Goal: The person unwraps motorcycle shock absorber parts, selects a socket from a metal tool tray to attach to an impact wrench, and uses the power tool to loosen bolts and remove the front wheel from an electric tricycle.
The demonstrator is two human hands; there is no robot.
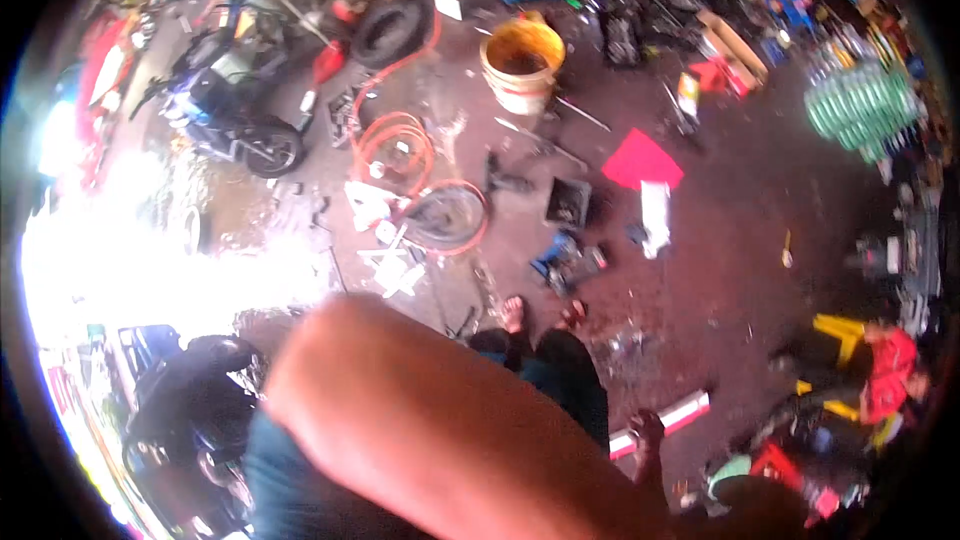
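Note:
My left forearm crosses the lower middle, large and blurred, with its bent elbow toward the left. My left hand is not visible. At the lower right, my right hand (648, 428) is closed around a long, narrow red and white box (688, 409), which slants up to the right. The left forearm partly covers the area beside this hand. Two bare feet show on the dark floor above the forearm, with dark-clothed legs behind them.
A yellowish bucket (522, 65), a black bin (568, 202), a red sheet (643, 161) and an orange hose (430, 145) lie ahead. Motorcycles stand left. At the right edge is a person in red (888, 372) by yellow stool legs (842, 336).

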